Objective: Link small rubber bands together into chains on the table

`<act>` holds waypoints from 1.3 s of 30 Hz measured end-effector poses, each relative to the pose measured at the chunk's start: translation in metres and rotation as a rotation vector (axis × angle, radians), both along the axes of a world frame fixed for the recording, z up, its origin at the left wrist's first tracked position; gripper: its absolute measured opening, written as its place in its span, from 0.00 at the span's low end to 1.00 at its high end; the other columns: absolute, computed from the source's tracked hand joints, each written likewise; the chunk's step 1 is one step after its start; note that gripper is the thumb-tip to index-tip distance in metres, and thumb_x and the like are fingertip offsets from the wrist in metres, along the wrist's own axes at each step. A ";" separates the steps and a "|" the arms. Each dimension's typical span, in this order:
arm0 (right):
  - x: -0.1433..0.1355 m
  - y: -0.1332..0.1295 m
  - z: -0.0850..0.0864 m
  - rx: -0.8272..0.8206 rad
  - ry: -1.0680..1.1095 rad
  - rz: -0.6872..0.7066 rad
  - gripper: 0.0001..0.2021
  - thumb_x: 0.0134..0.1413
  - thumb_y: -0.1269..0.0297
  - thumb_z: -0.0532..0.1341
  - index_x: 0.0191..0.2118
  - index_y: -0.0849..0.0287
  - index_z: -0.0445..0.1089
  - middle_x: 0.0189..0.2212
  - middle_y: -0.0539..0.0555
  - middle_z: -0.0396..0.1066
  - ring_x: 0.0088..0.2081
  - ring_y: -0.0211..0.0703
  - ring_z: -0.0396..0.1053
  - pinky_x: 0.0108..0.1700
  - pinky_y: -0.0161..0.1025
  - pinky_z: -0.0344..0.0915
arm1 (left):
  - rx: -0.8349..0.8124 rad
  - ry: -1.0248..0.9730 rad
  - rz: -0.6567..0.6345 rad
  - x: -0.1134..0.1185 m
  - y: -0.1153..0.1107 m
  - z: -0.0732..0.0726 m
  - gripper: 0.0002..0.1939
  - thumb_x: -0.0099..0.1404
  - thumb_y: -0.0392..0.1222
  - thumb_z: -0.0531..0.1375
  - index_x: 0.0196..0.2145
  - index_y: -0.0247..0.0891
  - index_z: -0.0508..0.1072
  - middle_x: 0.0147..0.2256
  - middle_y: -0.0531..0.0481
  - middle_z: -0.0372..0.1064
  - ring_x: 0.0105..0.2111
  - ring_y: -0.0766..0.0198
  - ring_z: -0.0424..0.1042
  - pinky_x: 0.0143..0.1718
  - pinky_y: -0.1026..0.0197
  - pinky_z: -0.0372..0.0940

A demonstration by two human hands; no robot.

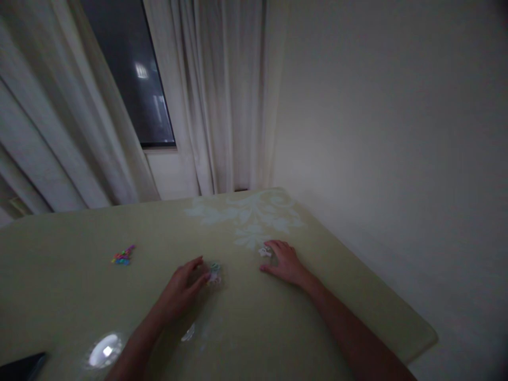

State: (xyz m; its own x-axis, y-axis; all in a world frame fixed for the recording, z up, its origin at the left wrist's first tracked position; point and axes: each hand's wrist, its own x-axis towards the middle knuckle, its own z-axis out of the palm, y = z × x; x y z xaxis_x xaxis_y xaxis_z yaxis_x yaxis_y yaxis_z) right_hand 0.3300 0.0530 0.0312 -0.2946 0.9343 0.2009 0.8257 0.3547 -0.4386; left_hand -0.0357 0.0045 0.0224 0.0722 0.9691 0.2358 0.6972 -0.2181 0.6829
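Observation:
Near the table's middle, my left hand [183, 284] rests with thumb and fingers apart beside a small clear packet [215, 273] of green and pale pieces; its thumb tip meets the packet's left edge. Farther right, my right hand [282, 261] is spread around a little group of white pieces [265, 251], which lies by its fingertips. Whether the fingers touch the white pieces cannot be made out. A small pile of bright multicoloured pieces [124, 255] lies to the left, away from both hands.
The pale green table [159, 227] has a white floral pattern at the back. A dark object [24, 366] sits at the lower left corner, and a shiny clear scrap [188, 333] lies near my left forearm. Curtains [226, 95] and a wall stand behind.

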 end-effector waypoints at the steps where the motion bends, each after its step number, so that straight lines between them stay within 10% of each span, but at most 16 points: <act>1: -0.001 -0.001 0.001 0.003 0.002 0.004 0.32 0.51 0.54 0.73 0.59 0.59 0.69 0.57 0.64 0.70 0.58 0.60 0.65 0.61 0.55 0.59 | -0.025 0.006 -0.040 -0.003 -0.002 0.002 0.34 0.60 0.59 0.64 0.59 0.37 0.73 0.55 0.36 0.76 0.55 0.43 0.75 0.57 0.41 0.70; 14: -0.044 -0.040 0.017 -0.150 0.357 0.484 0.29 0.50 0.50 0.75 0.57 0.52 0.75 0.57 0.59 0.71 0.59 0.54 0.67 0.63 0.50 0.62 | -0.113 -0.027 -0.202 0.058 -0.027 -0.001 0.47 0.52 0.40 0.73 0.68 0.43 0.63 0.57 0.39 0.74 0.58 0.46 0.72 0.61 0.43 0.63; 39: -0.043 -0.044 0.023 -0.156 0.228 0.533 0.27 0.55 0.55 0.73 0.61 0.46 0.73 0.63 0.58 0.66 0.62 0.52 0.65 0.65 0.50 0.60 | 0.189 0.417 -0.388 0.062 -0.032 0.012 0.32 0.64 0.44 0.65 0.65 0.48 0.69 0.64 0.43 0.68 0.59 0.44 0.72 0.59 0.44 0.70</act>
